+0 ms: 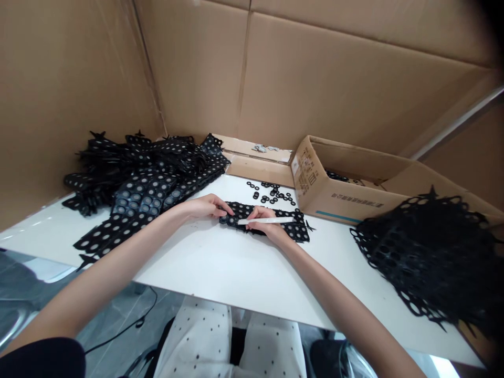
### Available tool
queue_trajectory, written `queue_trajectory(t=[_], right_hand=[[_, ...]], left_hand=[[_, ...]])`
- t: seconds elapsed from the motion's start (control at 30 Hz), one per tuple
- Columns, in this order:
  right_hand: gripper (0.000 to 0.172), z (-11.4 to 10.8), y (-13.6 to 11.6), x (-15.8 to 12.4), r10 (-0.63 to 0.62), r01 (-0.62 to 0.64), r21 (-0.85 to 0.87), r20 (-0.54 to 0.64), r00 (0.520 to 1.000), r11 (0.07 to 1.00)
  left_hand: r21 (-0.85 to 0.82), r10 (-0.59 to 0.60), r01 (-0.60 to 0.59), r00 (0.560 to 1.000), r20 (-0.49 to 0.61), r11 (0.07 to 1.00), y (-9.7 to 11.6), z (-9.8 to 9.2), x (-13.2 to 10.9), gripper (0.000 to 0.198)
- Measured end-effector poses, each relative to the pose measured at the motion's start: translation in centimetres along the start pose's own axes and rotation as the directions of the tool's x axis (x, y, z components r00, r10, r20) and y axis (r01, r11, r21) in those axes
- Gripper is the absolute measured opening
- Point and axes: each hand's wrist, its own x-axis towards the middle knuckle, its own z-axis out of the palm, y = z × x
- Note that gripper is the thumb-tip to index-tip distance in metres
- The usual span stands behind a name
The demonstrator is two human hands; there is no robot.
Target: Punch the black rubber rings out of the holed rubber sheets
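Observation:
A black perforated strip (293, 229) lies flat on the white table (220, 268) in front of me. My left hand (207, 206) pinches its left end, fingers closed on it. My right hand (264, 224) rests on the middle of the strip and grips a thin white stick (271, 220) that lies across the strip, pointing right. Several small black rings (273, 193) are scattered just beyond the strip.
A pile of black strips with grey discs (137, 184) lies at the left. A heap of emptied black mesh strips (429, 252) sits at the right. An open cardboard box (334, 184) stands behind. Cardboard walls (315, 79) enclose the table.

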Motion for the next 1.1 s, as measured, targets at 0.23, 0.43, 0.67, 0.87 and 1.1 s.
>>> queue_trajectory(t=[0.23,0.43,0.67,0.87,1.1], right_hand=[[0.021,0.4,-0.4,-0.3,-0.012,0.024,-0.182,0.07,0.998,0.983],[0.021,0.4,-0.4,0.0,0.004,-0.001,-0.073,0.043,0.999,0.997],[0.016,0.6,-0.5,0.4,0.006,-0.025,0.15,0.127,0.992,0.988],[0.008,-0.4,0.6,0.3,-0.063,0.073,0.228,-0.051,0.997,0.971],[0.018,-1.5,-0.3,-0.4,0.025,-0.033,0.057,0.133,0.991,0.998]], left_hand=[[-0.056,-0.062,0.058,0.995,-0.076,0.997,1.2,0.6,-0.6,0.037],[-0.01,-0.057,0.056,0.991,-0.123,0.998,1.4,0.8,-0.6,0.036],[0.048,0.008,0.001,0.981,-0.192,0.999,1.3,2.5,-0.2,0.036],[0.155,0.032,-0.001,0.98,-0.195,0.988,1.0,1.6,-0.4,0.039],[0.18,0.022,-0.01,0.998,-0.063,0.984,2.3,2.7,-1.0,0.049]])
